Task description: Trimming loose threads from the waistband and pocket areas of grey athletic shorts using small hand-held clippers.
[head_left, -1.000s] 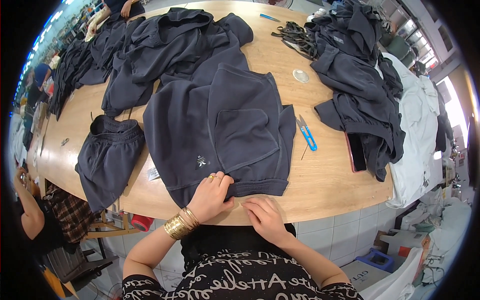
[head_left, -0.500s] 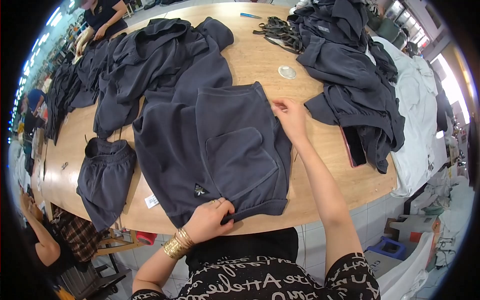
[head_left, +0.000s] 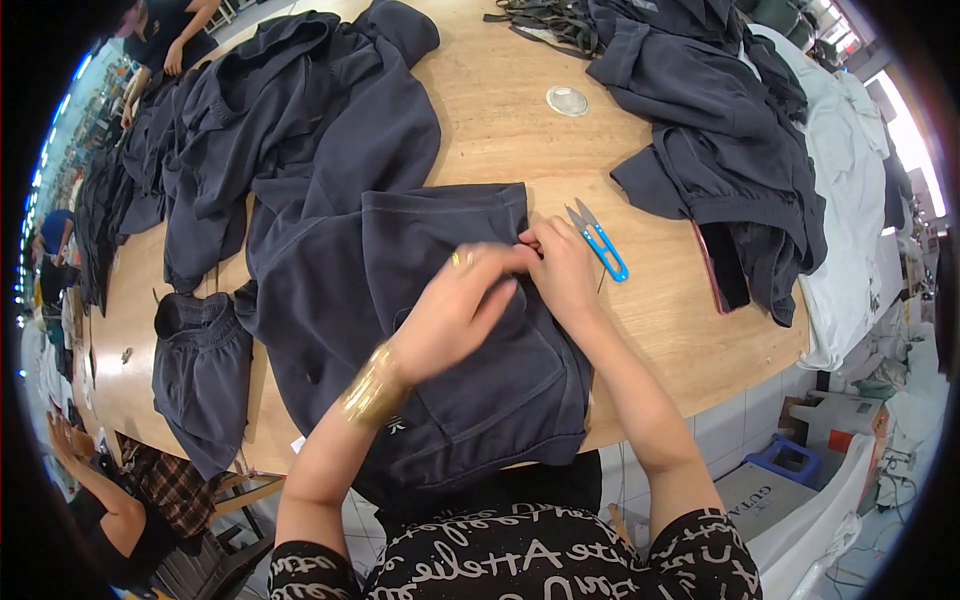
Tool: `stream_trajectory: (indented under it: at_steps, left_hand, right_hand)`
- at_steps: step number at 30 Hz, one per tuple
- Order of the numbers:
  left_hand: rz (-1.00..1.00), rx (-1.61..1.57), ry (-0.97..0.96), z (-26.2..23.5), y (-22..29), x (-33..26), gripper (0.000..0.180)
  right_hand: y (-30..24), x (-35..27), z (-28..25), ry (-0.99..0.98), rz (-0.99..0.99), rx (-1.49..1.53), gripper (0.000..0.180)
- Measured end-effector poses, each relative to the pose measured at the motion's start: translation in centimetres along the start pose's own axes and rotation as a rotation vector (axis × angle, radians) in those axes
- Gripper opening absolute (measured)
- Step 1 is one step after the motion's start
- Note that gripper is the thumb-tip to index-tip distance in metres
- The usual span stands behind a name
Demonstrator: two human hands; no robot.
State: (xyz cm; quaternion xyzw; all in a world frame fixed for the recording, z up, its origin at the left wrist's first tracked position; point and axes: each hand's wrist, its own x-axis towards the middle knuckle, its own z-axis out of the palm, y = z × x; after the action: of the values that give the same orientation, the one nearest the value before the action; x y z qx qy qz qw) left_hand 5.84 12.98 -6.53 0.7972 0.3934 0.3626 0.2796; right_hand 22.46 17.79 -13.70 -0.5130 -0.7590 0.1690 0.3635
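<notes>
Dark grey shorts (head_left: 480, 380) lie spread in front of me, with a patch pocket on the leg, the elastic waistband towards me and the leg hem away from me. My right hand (head_left: 560, 262) is closed in a pinch on the side edge of the shorts, close to the hem. My left hand (head_left: 455, 310) reaches over the shorts to the same spot; its fingertips meet those of the right hand. Its fingers are smeared by motion and the thumb hangs apart. Just right of my right hand lie blue thread snips (head_left: 607, 247), blades pointing away.
More dark garments (head_left: 290, 120) are heaped at the far left, with small shorts (head_left: 203, 370) nearer. On the right, a garment pile (head_left: 710, 150) partly covers a phone (head_left: 722, 268). A round clear disc (head_left: 567, 101) and dark cords (head_left: 550, 20) lie farther back. Other people work at left.
My left hand has let go of the waistband and moved up and right to my right hand. The snips now show beside my right hand. The view has shifted slightly.
</notes>
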Motion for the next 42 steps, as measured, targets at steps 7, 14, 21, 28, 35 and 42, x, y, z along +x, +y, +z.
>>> stream_trajectory:
  at_steps: [7, 14, 21, 28, 35, 42]
  left_hand:
    - [-0.142, 0.48, -0.045, 5.1, -4.8, -0.4, 0.075]
    - [-0.167, 0.489, -0.058, 5.2, -4.4, -0.1, 0.076]
    - [-0.168, 0.463, -0.042, 5.2, -4.1, 0.1, 0.075]
    - [-0.136, 0.283, 0.089, 0.3, -2.0, -1.5, 0.056]
    - [-0.391, 0.166, 0.683, -9.9, -2.4, -7.8, 0.032]
    - [-0.359, 0.359, 0.746, -11.8, -0.5, -11.0, 0.022]
  right_hand:
    - [0.7, -1.6, -3.0, -0.015, 0.299, 0.002, 0.012]
    - [1.5, -1.2, -4.6, 0.041, 0.328, 0.134, 0.01]
    - [0.5, -0.3, -7.1, 0.124, 0.405, 0.328, 0.009]
    - [-1.4, -4.8, -15.5, -0.702, 0.359, 0.86, 0.02]
    - [-2.2, -6.8, -17.0, -0.961, 0.3, 0.28, 0.014]
    - [-10.7, -3.5, -15.2, -0.306, -0.221, 1.082, 0.014]
